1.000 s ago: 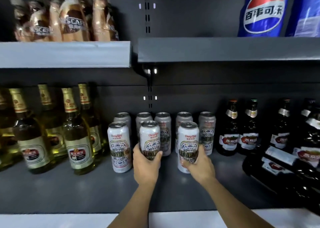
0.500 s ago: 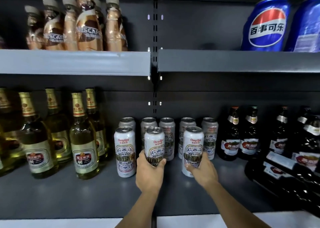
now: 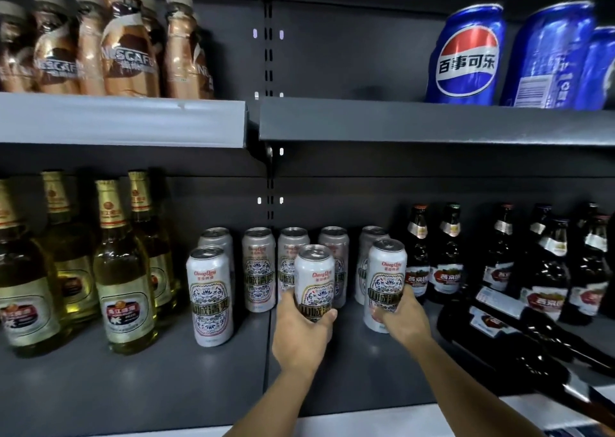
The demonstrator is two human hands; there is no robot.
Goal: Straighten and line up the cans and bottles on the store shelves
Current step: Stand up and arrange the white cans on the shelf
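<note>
Left hand (image 3: 301,333) grips the middle can (image 3: 314,282), right hand (image 3: 404,317) another can (image 3: 384,283); rigid, smooth, likely weighty; mid-body holds suit.

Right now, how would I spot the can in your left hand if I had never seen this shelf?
Look at the lower shelf, between the yellow bottles and the dark bottles, where white cans stand. The can sits in the front row's middle, gripped by the left hand. Unlike its neighbours, it is lifted slightly and tilted.
</note>
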